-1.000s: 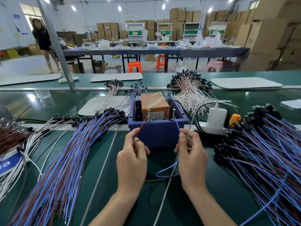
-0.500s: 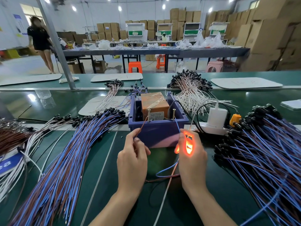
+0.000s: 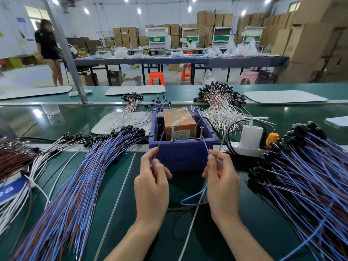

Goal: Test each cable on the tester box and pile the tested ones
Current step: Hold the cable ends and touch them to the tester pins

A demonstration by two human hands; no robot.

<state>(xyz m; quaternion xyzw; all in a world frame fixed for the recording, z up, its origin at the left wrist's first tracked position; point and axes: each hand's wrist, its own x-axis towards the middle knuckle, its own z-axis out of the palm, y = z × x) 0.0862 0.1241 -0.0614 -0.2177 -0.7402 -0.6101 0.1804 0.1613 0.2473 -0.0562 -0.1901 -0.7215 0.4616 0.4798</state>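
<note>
While both hands worked just in front of the tester (image 3: pixel 181 156), a blue open-topped box on the green bench (image 3: pixel 120 223), each pinched one lead of the same cable (image 3: pixel 192 204). The left hand (image 3: pixel 151 187) held the brown lead (image 3: pixel 159 143) between thumb and forefinger, its other fingers loosely curled. That lead slanted up over the box's front wall and ended just left of the left screw (image 3: pixel 172 133); whether it touched could not be told. The right hand (image 3: pixel 222 183) pinched the blue lead (image 3: pixel 206 147) the same way, and its tip reached the foot of the right screw (image 3: pixel 201 132). Between the hands the rest of the cable sagged in a loop onto the bench. Both screws stood upright at the front rim, ahead of an orange block (image 3: pixel 178 120) wrapped in tape inside the box.

The left pile (image 3: pixel 75 185) of blue-and-brown cables fanned out beside the left hand, black caps pointing away from the person. The right pile (image 3: pixel 308 178), of the same kind, lay on the other side. Behind the tester lay a heap of white wires (image 3: pixel 223 112). Just right of the box a white charger (image 3: pixel 252 135) sat plugged into a strip (image 3: pixel 244 150), with an orange switch (image 3: pixel 272 138) beside it. A thin white cord (image 3: pixel 193 223) ran under the right hand toward the near edge.
</note>
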